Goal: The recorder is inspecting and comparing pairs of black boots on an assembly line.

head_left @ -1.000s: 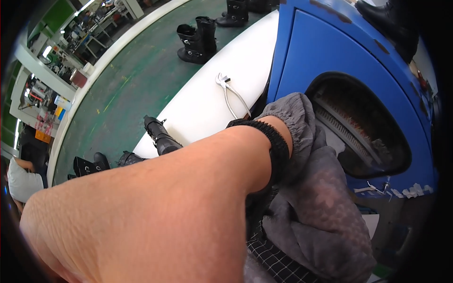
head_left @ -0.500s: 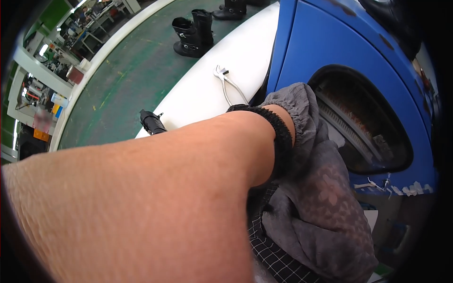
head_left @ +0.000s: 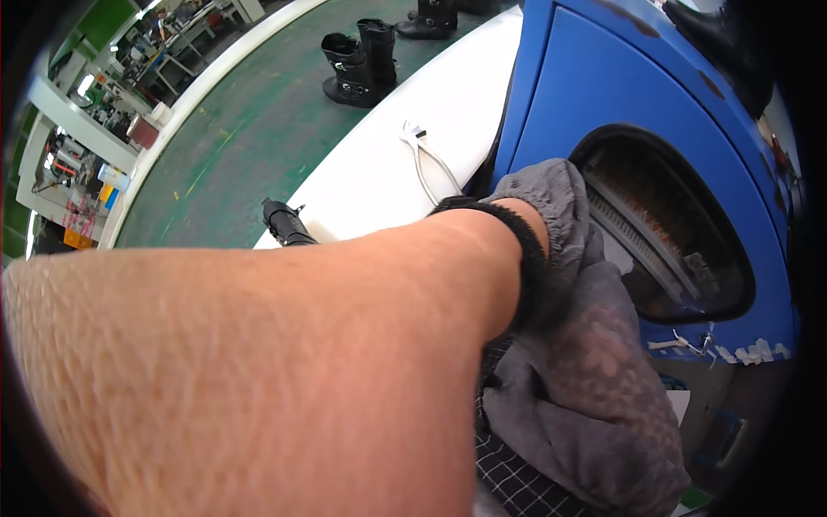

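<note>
A bare arm, apparently my right hand and wrist (head_left: 284, 362), fills the lower left very close up. Its fingers are out of the picture. A black frilly band (head_left: 530, 267) circles it where a grey gathered sleeve cuff (head_left: 551, 194) begins. The grey patterned sleeve (head_left: 603, 370) hangs down toward the lower right. My left hand does not show. Beyond the arm, a pair of metal pliers (head_left: 424, 159) lies on a white tabletop (head_left: 370, 185), touched by no visible hand. A black boot (head_left: 284, 222) is partly hidden behind the arm.
On the right stands a blue machine (head_left: 603, 77) with a dark rounded window (head_left: 663, 224), orange glow inside. A black boot (head_left: 724, 52) rests on top. Black buckled boots (head_left: 362, 65) stand beyond the tabletop over a green surface (head_left: 233, 146). Work benches (head_left: 177, 56) appear far left.
My arm has shifted slightly to the right in the picture. The tabletop, pliers and boots appear a little farther right and lower, as the view has moved slightly.
</note>
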`<act>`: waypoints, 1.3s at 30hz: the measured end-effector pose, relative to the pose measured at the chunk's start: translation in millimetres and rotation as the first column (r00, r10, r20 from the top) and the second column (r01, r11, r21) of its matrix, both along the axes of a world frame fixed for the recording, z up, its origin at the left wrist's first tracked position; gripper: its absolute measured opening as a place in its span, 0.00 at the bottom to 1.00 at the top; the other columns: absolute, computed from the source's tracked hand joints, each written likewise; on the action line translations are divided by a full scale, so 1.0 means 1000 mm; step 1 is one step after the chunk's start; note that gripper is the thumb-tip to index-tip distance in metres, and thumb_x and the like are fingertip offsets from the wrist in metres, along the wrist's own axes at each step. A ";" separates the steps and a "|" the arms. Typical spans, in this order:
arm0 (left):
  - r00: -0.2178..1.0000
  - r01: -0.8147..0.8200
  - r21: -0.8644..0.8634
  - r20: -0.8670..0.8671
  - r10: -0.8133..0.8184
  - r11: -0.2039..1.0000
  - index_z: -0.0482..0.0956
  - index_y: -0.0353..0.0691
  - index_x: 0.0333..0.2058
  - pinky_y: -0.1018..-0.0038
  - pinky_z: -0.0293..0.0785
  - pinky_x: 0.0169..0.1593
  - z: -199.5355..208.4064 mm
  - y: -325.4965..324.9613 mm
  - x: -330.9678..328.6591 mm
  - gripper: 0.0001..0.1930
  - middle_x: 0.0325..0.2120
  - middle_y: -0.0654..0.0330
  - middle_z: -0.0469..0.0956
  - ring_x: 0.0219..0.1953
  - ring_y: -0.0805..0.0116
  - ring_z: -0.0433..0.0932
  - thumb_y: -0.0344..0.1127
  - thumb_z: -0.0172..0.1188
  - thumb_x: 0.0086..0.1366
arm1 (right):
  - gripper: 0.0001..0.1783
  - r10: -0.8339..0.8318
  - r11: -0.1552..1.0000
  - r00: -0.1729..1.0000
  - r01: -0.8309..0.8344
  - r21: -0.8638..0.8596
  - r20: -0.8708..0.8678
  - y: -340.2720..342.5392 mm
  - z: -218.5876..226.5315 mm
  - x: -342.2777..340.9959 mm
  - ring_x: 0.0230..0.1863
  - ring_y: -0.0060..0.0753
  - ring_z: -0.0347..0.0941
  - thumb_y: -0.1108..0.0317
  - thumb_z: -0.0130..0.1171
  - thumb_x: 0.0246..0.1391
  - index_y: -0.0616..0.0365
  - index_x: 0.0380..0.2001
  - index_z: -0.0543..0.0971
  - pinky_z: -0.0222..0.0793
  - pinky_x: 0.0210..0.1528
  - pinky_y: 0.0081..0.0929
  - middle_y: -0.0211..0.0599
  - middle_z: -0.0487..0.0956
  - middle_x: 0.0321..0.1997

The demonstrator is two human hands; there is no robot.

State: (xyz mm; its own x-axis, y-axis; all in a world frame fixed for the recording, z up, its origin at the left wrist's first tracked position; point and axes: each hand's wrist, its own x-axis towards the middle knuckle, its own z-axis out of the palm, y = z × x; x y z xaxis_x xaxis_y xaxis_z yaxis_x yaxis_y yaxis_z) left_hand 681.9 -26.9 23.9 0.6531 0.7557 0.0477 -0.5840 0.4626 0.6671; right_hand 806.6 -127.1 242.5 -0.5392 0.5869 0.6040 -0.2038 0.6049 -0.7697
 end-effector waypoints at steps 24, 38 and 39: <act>0.959 0.237 -0.459 0.252 -0.131 0.856 0.66 0.22 0.52 0.62 0.80 0.40 0.005 -0.014 0.025 0.57 0.35 0.46 0.78 0.34 0.56 0.81 0.81 0.49 0.50 | 0.33 0.008 0.999 0.987 -0.001 0.048 -0.164 -0.051 -0.020 0.067 0.51 0.47 0.70 0.47 0.39 0.67 0.70 0.40 0.81 0.65 0.57 0.39 0.59 0.76 0.47; 0.983 0.166 -0.304 0.122 -0.134 0.938 0.60 0.18 0.55 0.65 0.73 0.42 0.001 -0.018 0.020 0.59 0.36 0.49 0.76 0.36 0.60 0.77 0.79 0.52 0.51 | 0.30 0.069 0.982 0.997 -0.061 0.177 -0.038 -0.053 -0.010 0.034 0.53 0.42 0.69 0.52 0.41 0.61 0.71 0.44 0.78 0.63 0.58 0.36 0.55 0.75 0.50; 0.983 0.169 -0.307 0.123 -0.137 0.937 0.59 0.19 0.56 0.65 0.74 0.42 0.001 -0.018 0.020 0.58 0.36 0.49 0.76 0.36 0.60 0.77 0.79 0.52 0.52 | 0.30 0.059 0.982 0.998 -0.052 0.180 -0.038 -0.051 -0.009 0.033 0.53 0.42 0.69 0.52 0.41 0.61 0.71 0.45 0.78 0.63 0.58 0.36 0.54 0.75 0.51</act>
